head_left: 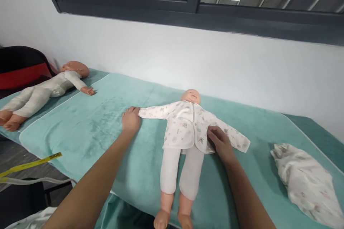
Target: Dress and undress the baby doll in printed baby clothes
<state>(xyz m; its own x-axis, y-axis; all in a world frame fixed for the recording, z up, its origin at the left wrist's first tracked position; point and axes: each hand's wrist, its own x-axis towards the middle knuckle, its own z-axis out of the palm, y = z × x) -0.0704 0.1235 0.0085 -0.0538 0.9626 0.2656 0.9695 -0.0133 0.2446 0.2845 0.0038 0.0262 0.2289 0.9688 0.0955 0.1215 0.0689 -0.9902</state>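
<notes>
Left hand point(131, 118) was closed over the sleeve cuff point(142, 112), I guess to keep the baby doll point(170, 171) spread out; right hand point(220, 142) lay flat, smoothing the printed jacket point(182, 125).

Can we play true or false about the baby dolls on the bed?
1. The left hand touches the sleeve end of the middle baby doll. True.
2. The right hand holds a bottle. False: it rests on the hem of the doll's printed jacket.
3. A second doll lies at the far left. True.
4. The middle baby doll lies face down. False: it lies face up.
5. The crumpled cloth covers the middle baby doll. False: it lies apart from it, on the teal towel.
</notes>
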